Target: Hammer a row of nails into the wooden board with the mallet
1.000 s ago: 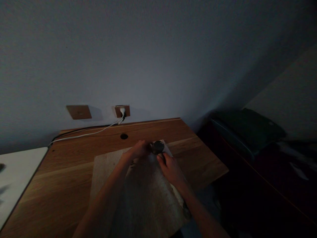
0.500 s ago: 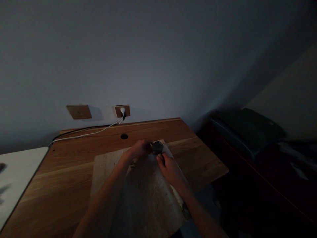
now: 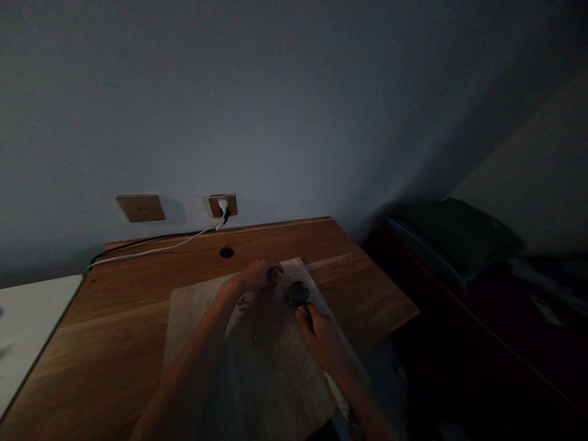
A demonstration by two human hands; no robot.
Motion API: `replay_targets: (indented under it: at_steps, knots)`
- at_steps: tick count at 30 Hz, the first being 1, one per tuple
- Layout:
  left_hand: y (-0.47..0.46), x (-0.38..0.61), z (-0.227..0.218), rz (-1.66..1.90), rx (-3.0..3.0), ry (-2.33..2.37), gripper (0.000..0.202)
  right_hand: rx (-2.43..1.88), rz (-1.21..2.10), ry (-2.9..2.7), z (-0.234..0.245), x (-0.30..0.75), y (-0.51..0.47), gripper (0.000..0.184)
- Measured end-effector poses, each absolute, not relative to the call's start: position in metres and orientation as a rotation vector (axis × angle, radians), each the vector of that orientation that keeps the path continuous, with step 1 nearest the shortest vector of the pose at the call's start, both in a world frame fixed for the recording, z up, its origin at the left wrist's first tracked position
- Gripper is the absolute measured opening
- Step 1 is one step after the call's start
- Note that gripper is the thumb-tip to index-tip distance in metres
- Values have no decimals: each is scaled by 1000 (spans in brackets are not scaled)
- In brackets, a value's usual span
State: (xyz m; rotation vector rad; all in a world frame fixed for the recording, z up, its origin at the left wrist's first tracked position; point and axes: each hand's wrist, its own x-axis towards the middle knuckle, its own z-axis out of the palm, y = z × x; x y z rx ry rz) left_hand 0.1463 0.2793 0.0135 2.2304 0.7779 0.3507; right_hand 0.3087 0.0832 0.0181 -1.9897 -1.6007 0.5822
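Observation:
My right hand is closed around the handle of a dark round-headed tool; its exact kind is too dim to tell. The tool's disc-like head is over the right part of a pale wooden board. Left of that head and a little farther away, my left hand has its fingers curled together near the board's far edge. What those fingers hold, if anything, is lost in shadow. A few small bits lie on the board beside my left wrist.
The board rests on a wooden table against the wall. A plugged-in white cable and a black cord run along the back. A white surface adjoins at left; a dark green cushion-like thing lies beyond the right edge.
My right hand has drawn the round-headed tool nearer to me, away from my left fingers. My left hand stays in about the same place. The view has shifted slightly.

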Motion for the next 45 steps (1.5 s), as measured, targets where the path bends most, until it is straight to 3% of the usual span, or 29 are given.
replay_targets:
  at_steps: [11, 17, 21, 31, 45]
  knots:
    - [259, 120, 74, 361, 2458, 921, 20, -2000, 551, -1625, 13, 311, 85, 33]
    - [218, 122, 48, 26, 2713, 803, 17, -1962, 537, -1635, 9, 311, 85, 32]
    - [219, 120, 37, 158, 2676, 716, 10, -1940, 527, -1632, 9, 311, 85, 32]
    - [253, 102, 3, 623, 2270, 886, 26, -1938, 574, -1584, 15, 311, 83, 37]
    - [252, 103, -5, 684, 2354, 964, 30, -1937, 607, -1566, 17, 310, 82, 36]
